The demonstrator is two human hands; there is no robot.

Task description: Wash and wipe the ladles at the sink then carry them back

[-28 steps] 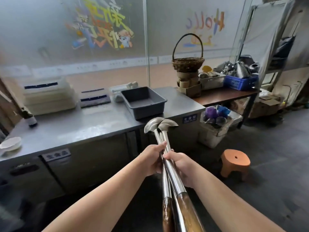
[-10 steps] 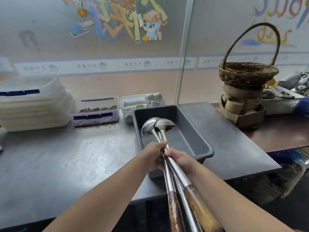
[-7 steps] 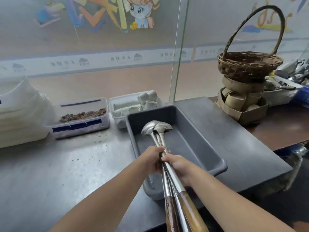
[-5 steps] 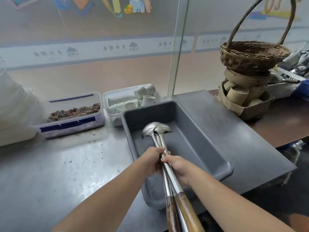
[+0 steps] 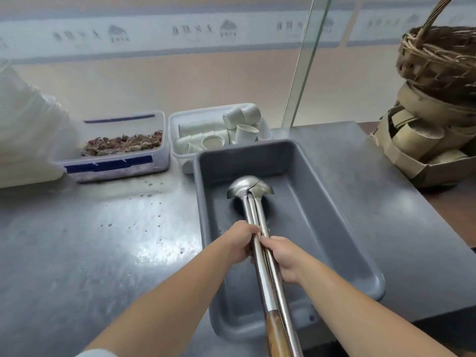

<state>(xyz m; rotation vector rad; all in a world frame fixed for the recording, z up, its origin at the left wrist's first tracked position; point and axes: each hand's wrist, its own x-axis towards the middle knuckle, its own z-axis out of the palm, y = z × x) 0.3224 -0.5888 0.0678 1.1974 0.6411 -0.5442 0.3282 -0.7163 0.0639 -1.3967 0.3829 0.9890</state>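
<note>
A bundle of long steel ladles (image 5: 253,202) with brown wooden handle ends lies lengthwise over a grey plastic bin (image 5: 334,202) on a steel counter. Their bowls face down, low over the bin's floor near its far end; whether they touch it I cannot tell. My left hand (image 5: 239,242) grips the shafts from the left. My right hand (image 5: 282,256) grips them from the right, just behind. The handle ends run out of the frame at the bottom.
Behind the bin stand a clear tub of small white cups (image 5: 219,130) and a clear box of brown scraps (image 5: 121,148). A wicker basket (image 5: 438,60) sits on stacked cardboard rings (image 5: 417,140) at the right. A glass partition edge (image 5: 301,65) rises behind. The steel counter (image 5: 90,240) spreads left.
I have walked up to the counter. Both hands have kept their grip and lowered the ladles, so the bowls now sit down inside the grey bin.
</note>
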